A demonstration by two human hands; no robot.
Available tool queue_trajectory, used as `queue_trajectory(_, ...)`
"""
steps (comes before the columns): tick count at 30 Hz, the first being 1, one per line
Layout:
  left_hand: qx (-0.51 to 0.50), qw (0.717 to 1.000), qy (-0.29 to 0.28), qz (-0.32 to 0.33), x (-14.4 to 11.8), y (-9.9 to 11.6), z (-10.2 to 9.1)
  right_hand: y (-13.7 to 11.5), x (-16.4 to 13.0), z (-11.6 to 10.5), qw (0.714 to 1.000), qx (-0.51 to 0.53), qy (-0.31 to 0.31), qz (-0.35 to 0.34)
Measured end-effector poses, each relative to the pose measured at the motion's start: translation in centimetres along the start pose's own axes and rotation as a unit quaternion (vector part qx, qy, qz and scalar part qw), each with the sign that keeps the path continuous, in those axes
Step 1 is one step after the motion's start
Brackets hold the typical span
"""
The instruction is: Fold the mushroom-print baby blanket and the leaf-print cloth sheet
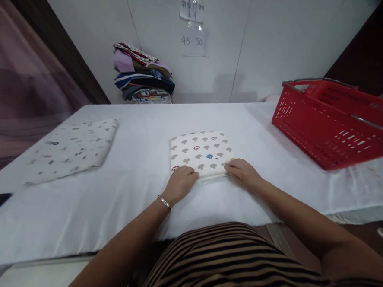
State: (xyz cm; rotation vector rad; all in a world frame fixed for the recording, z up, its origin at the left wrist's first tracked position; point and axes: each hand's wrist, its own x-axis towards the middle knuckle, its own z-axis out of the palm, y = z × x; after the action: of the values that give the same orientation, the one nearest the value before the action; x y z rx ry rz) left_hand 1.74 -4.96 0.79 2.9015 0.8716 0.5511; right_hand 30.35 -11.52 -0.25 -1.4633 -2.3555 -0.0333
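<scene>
A folded mushroom-print cloth (200, 153) lies flat near the middle of the white-covered table (141, 164), its near edge under both hands. The left hand (180, 184) rests curled on the near left corner, fingers bent down onto the fabric; the right hand (244, 174) lies flatter at the near right corner, fingertips pressing the edge. Neither hand has closed a grip round it. The cloth looks light, soft and limp, likely to sag unless taken by both near corners or slid flat. Count: one mushroom cloth, one folded speckled cloth (71, 148) at the left, one red basket (334, 119), one stack of folded fabrics (143, 75) by the wall, two paper notes (192, 24)
</scene>
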Motion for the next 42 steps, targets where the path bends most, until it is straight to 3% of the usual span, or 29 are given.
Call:
queue_trajectory(3, -0.039, 0.999, 0.015, -0.006, -0.5, -0.1, -0.3, -0.1, -0.2, 0.0, 1.000, 0.004, 0.000, -0.006)
queue_trajectory(7, -0.102, 0.990, 0.060, -0.079, 0.2, -0.4, -1.6, -0.7, -0.1, -0.1, 0.999, 0.007, 0.030, -0.020)
queue_trajectory(10, -0.087, 0.987, 0.094, -0.098, 1.2, -1.1, -2.2, -1.3, 0.2, -0.7, 0.999, 0.011, 0.025, -0.024)
queue_trajectory(15, -0.014, 0.997, 0.013, -0.075, 1.0, -2.0, -0.4, -2.0, 1.1, -2.6, 0.999, 0.028, -0.025, 0.018)
queue_trajectory(18, 0.003, 0.997, -0.002, -0.083, 0.4, -2.0, 0.8, -2.6, 3.6, -3.2, 0.998, 0.042, -0.037, 0.042)
queue_trajectory(23, 0.015, 0.997, -0.004, -0.081, 0.3, -1.9, 0.9, -3.8, 9.8, -1.3, 0.997, 0.065, 0.033, 0.039)
queue_trajectory(26, 0.014, 0.996, -0.012, -0.086, 0.2, -1.9, 0.7, -3.4, 11.3, 1.1, 0.995, 0.013, -0.027, 0.098)
queue_trajectory(28, 0.008, 0.995, -0.019, -0.095, 0.0, -1.8, 0.8, -2.7, 10.9, 2.6, 0.985, -0.012, -0.076, 0.152)
queue_trajectory(31, -0.009, 0.994, -0.024, -0.104, -0.2, -1.8, 1.1, -1.9, 10.0, 3.8, 0.979, -0.020, -0.096, 0.180)
queue_trajectory(37, -0.086, 0.983, -0.026, -0.162, 2.4, -3.7, 0.2, -1.9, 10.7, 2.9, 0.975, -0.003, -0.127, 0.184)
queue_trajectory(40, -0.052, 0.974, 0.023, -0.221, 4.9, -4.9, -0.2, -1.2, 11.5, 2.3, 0.972, -0.017, -0.109, 0.206)
queue_trajectory(42, -0.020, 0.969, 0.019, -0.247, 5.9, -5.6, 0.2, -0.3, 11.6, 2.5, 0.968, -0.036, -0.088, 0.230)
